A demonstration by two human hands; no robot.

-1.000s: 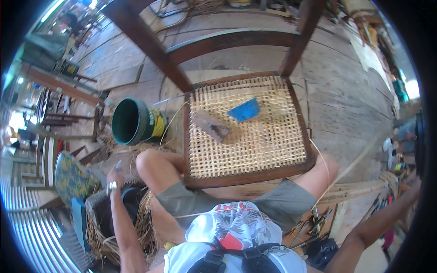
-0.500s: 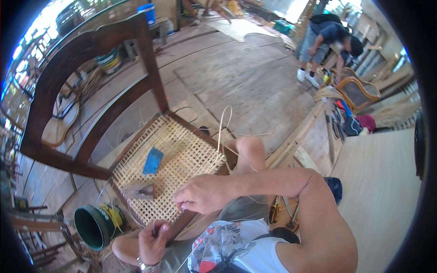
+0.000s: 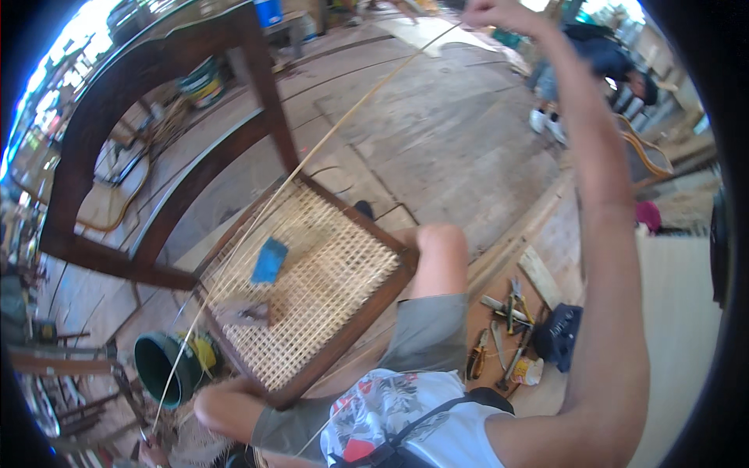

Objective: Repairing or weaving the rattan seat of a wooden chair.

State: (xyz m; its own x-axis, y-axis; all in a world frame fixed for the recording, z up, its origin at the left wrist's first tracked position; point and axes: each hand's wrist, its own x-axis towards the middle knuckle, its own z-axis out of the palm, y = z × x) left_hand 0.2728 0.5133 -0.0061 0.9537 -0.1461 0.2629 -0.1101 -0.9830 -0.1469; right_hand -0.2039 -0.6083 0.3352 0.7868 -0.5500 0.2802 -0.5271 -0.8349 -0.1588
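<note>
Here, both hands (image 3: 501, 15) hold a pale strand (image 3: 301, 167).

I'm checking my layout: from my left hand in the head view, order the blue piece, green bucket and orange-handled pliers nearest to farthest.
1. Green bucket, left side
2. Blue piece, on the woven seat
3. Orange-handled pliers, right of the seat

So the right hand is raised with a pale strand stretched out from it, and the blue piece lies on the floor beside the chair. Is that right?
Not quite: the blue piece lies on the woven seat, as the head view shows. The right hand is raised with the pale strand stretched from it.
</note>
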